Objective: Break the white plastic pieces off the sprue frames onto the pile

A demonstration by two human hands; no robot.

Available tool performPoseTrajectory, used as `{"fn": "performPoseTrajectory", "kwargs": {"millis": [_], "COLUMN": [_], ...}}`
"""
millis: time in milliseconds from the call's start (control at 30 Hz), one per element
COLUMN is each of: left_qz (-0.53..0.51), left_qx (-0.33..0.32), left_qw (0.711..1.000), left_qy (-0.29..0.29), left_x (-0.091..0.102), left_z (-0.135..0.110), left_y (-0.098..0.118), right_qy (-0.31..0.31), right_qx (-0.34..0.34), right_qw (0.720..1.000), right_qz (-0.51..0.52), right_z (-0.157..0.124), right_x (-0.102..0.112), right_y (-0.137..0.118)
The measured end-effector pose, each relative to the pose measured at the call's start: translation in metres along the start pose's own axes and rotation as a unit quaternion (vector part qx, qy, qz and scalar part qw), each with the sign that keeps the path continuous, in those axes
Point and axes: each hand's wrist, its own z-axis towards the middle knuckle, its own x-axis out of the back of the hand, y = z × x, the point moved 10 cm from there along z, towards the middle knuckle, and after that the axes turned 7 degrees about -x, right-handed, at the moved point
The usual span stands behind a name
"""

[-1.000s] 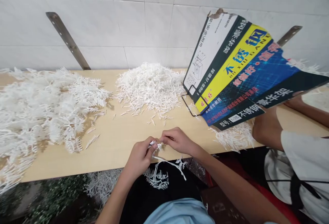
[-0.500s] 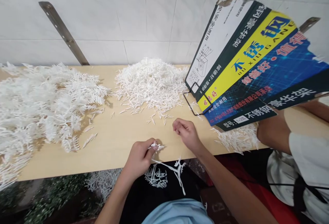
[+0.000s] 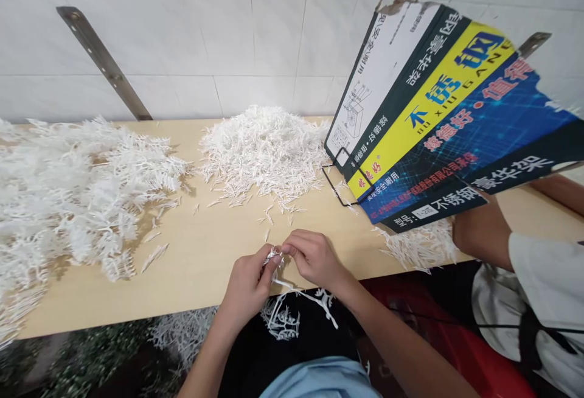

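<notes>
Near the front edge of the table [image 3: 196, 282], my left hand [image 3: 246, 285] pinches a cluster of small white branched plastic pieces between thumb and fingers. My right hand [image 3: 314, 258] meets it there, thumb and fingertips closed on the cluster's tip. A white forked plastic stem [image 3: 325, 305] hangs below my hands over my dark lap, where another comb-like white piece [image 3: 285, 323] lies. Just beyond my hands, a heap of short white plastic sprigs [image 3: 264, 154] lies against the tiled wall. The fingertips partly hide what they grip.
Larger white branched pieces [image 3: 91, 185] are heaped at left. A printed cardboard panel [image 3: 438, 124] leans upright in a black wire stand [image 3: 332, 189] at right. Behind it show a co-worker's arm [image 3: 481, 227] and more sprigs [image 3: 420, 243]. Metal brackets [image 3: 104, 63] stand against the wall.
My right hand has moved left and towards me, from apart over the table to the left fingertips, and now pinches the cluster. The view has shifted slightly.
</notes>
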Motion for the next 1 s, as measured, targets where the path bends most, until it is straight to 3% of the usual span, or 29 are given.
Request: {"fn": "performPoseTrajectory", "kwargs": {"millis": [67,133,200,267,367,500,633,700,867,1000], "left_qz": [-0.007,-0.025,-0.039,-0.038,-0.019,-0.009,-0.009,-0.020,-0.051,-0.042], "left_qx": [0.001,0.018,0.040,0.047,0.027,0.012,0.000,-0.002,0.032,0.044], "left_qw": [1.000,1.000,0.998,0.997,0.999,1.000,1.000,1.000,0.997,0.996], "left_qy": [-0.006,0.005,0.025,0.042,0.032,0.000,-0.004,0.001,0.057,0.068], "left_x": [0.000,0.004,0.007,0.010,0.006,-0.001,0.000,0.002,0.009,0.008], "left_z": [-0.001,-0.004,-0.006,-0.006,-0.002,0.003,0.001,-0.003,-0.004,0.000], "left_y": [0.000,-0.004,-0.009,-0.010,-0.004,0.000,-0.002,-0.003,-0.007,-0.009], "right_qy": [0.071,0.091,0.027,-0.053,-0.081,-0.033,0.140,0.186,0.061,-0.016], "right_qx": [-0.066,-0.118,-0.103,-0.038,0.005,-0.030,-0.121,-0.158,-0.036,0.015], "right_qw": [0.995,0.987,0.993,0.998,0.997,0.998,0.975,0.961,0.995,0.999], "right_qz": [0.029,0.056,0.056,0.024,0.002,0.049,0.124,0.129,-0.070,-0.045], "right_z": [0.001,0.003,0.008,0.009,0.005,0.002,0.000,-0.001,0.009,0.003], "right_x": [0.018,0.025,0.015,-0.002,-0.011,-0.004,0.028,0.034,0.006,-0.011], "right_y": [0.015,0.024,0.017,0.000,-0.010,0.004,0.041,0.052,0.001,-0.018]}}
